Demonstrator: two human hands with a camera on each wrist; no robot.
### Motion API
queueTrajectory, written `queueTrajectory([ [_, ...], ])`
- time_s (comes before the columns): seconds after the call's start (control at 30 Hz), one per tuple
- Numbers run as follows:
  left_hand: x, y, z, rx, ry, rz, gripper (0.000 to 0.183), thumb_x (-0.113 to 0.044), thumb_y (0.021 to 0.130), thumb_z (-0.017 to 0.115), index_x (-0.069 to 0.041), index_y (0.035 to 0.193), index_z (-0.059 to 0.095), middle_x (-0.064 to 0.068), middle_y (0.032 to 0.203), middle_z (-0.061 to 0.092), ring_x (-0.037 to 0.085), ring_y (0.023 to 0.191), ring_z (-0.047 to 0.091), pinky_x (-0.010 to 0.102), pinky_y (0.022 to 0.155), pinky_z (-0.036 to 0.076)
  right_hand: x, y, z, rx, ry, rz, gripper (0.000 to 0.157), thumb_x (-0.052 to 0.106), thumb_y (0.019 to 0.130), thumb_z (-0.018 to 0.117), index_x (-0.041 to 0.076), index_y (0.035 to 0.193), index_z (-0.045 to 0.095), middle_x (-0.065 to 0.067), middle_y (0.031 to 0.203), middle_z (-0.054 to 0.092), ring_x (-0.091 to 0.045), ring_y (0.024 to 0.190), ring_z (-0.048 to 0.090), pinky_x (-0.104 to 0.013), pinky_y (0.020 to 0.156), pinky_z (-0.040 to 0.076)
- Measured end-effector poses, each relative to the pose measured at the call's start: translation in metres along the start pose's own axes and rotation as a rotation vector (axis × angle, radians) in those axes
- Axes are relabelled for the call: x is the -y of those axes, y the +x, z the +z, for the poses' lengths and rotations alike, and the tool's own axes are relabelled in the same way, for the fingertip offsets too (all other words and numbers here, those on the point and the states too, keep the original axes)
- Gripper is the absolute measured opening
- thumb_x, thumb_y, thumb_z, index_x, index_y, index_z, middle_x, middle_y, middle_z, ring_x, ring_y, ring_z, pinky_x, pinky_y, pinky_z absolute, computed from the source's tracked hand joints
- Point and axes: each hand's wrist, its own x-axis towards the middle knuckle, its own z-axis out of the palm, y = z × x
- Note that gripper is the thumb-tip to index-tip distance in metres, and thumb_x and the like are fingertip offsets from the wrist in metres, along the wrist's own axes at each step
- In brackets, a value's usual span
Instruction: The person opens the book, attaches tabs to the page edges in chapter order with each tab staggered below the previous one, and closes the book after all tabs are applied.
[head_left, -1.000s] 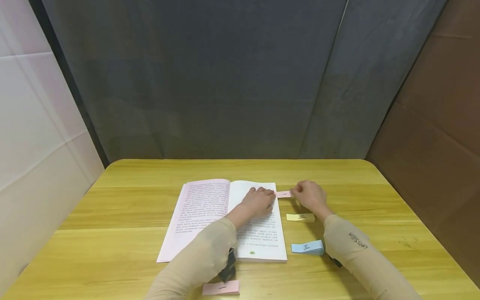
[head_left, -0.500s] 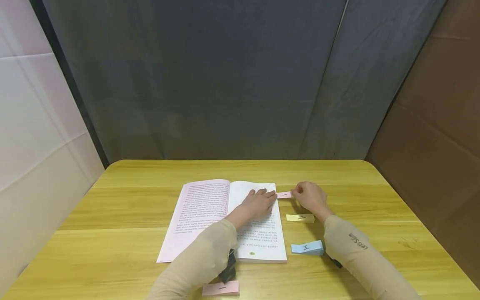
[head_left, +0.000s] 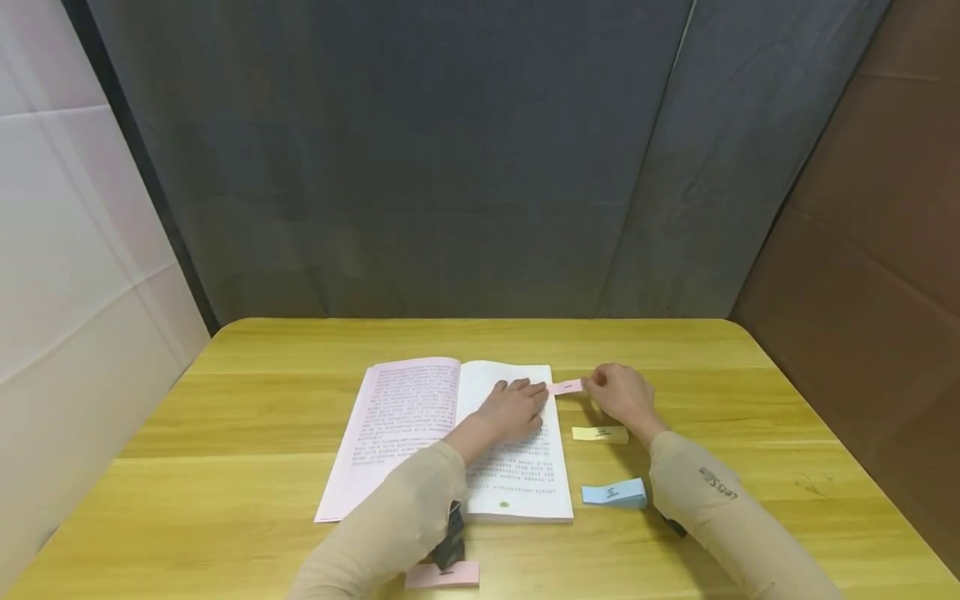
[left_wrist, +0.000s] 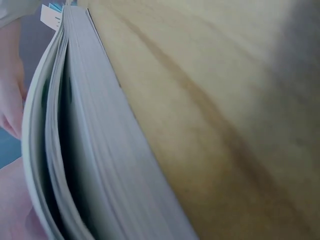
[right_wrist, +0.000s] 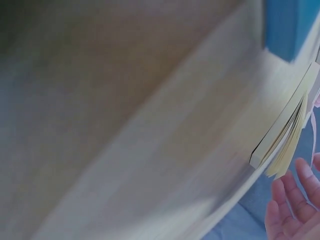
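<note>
Pink strip [head_left: 564, 387], just one, is pinched in my right hand [head_left: 621, 392] near one yellow pad [head_left: 592, 435], my left hand [head_left: 513, 409] spread on one open book [head_left: 412, 417].

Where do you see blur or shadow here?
Head: mostly clear, print in the book too small to read, soft shadow near the right hand. Left wrist: table blurred, dark patch at upper right. Right wrist: table blurred, dark upper left; yellow pad clearer.
</note>
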Motion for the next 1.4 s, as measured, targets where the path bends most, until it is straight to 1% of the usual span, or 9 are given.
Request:
queueTrajectory([
  [0.17, 0.002, -0.003, -0.003, 0.006, -0.002, 0.001, 0.050, -0.034, 0.091, 0.039, -0.012, 0.136, 0.034, 0.001, 0.140, 0.029, 0.022, 0.127, 0.023, 0.044, 0.101, 0.017, 0.001, 0.000, 0.000, -0.030, 0.016, -0.017, 0.027, 0.034, 0.084, 0.053, 0.011, 0.091, 0.064, -0.003, 0.088, 0.062, -0.021, 0.074, 0.056, -0.039, 0.060, 0.043],
  [0.33, 0.007, -0.015, -0.014, -0.033, -0.027, -0.003, 0.052, -0.041, 0.090, 0.040, -0.012, 0.134, 0.038, 0.004, 0.138, 0.033, 0.022, 0.126, 0.026, 0.045, 0.099, 0.020, 0.007, -0.002, 0.000, -0.147, 0.069, -0.131, 0.027, 0.032, 0.084, 0.053, 0.010, 0.098, 0.063, -0.007, 0.101, 0.059, -0.025, 0.087, 0.055, -0.043, 0.067, 0.045],
  [0.5, 0.015, -0.036, -0.030, -0.093, -0.038, 0.020, 0.048, -0.040, 0.089, 0.043, -0.012, 0.128, 0.046, 0.005, 0.132, 0.041, 0.022, 0.121, 0.034, 0.045, 0.096, 0.026, 0.017, -0.007, -0.004, -0.284, 0.074, -0.340, 0.021, 0.025, 0.083, 0.057, 0.009, 0.096, 0.063, -0.005, 0.099, 0.059, -0.025, 0.093, 0.052, -0.042, 0.070, 0.045],
  [0.7, 0.023, -0.069, -0.039, -0.167, -0.021, 0.057, 0.045, -0.039, 0.087, 0.048, -0.012, 0.122, 0.053, 0.004, 0.122, 0.050, 0.022, 0.113, 0.043, 0.043, 0.092, 0.032, 0.029, -0.019, -0.012, -0.391, -0.030, -0.652, 0.015, 0.020, 0.077, 0.062, 0.008, 0.087, 0.064, -0.003, 0.093, 0.061, -0.022, 0.087, 0.053, -0.036, 0.070, 0.045],
  [0.8, 0.026, -0.087, -0.038, -0.213, -0.007, 0.094, 0.043, -0.040, 0.084, 0.051, -0.013, 0.117, 0.056, 0.003, 0.116, 0.054, 0.022, 0.107, 0.048, 0.042, 0.088, 0.035, 0.034, -0.028, -0.012, -0.398, -0.096, -0.782, 0.015, 0.021, 0.076, 0.061, 0.009, 0.084, 0.064, -0.003, 0.090, 0.061, -0.020, 0.084, 0.054, -0.034, 0.069, 0.045],
  [0.93, 0.028, -0.109, -0.033, -0.261, 0.025, 0.143, 0.042, -0.042, 0.081, 0.055, -0.012, 0.110, 0.060, 0.002, 0.107, 0.058, 0.020, 0.099, 0.052, 0.040, 0.084, 0.038, 0.038, -0.040, -0.008, -0.387, -0.170, -0.893, 0.015, 0.024, 0.077, 0.059, 0.010, 0.080, 0.064, -0.002, 0.087, 0.061, -0.019, 0.081, 0.054, -0.032, 0.063, 0.046],
  [1.13, 0.031, -0.129, -0.026, -0.298, 0.095, 0.170, 0.044, -0.046, 0.077, 0.058, -0.014, 0.107, 0.061, 0.001, 0.103, 0.059, 0.019, 0.095, 0.052, 0.040, 0.083, 0.039, 0.042, -0.053, -0.003, -0.360, -0.243, -0.954, 0.018, 0.028, 0.075, 0.060, 0.011, 0.078, 0.064, -0.001, 0.088, 0.061, -0.019, 0.083, 0.054, -0.030, 0.057, 0.044],
  [1.23, 0.031, -0.135, -0.024, -0.314, 0.117, 0.199, 0.044, -0.047, 0.076, 0.059, -0.014, 0.106, 0.062, 0.000, 0.101, 0.059, 0.018, 0.094, 0.052, 0.039, 0.082, 0.040, 0.043, -0.060, -0.002, -0.335, -0.278, -0.971, 0.018, 0.029, 0.073, 0.063, 0.012, 0.079, 0.065, -0.001, 0.088, 0.061, -0.019, 0.083, 0.054, -0.030, 0.058, 0.044],
  [1.4, 0.028, -0.139, -0.020, -0.345, 0.136, 0.264, 0.045, -0.050, 0.073, 0.060, -0.014, 0.102, 0.062, -0.002, 0.095, 0.057, 0.017, 0.089, 0.052, 0.038, 0.078, 0.042, 0.045, -0.068, 0.001, -0.292, -0.318, -1.041, 0.020, 0.031, 0.070, 0.066, 0.014, 0.079, 0.065, 0.000, 0.087, 0.060, -0.018, 0.082, 0.054, -0.032, 0.062, 0.045],
])
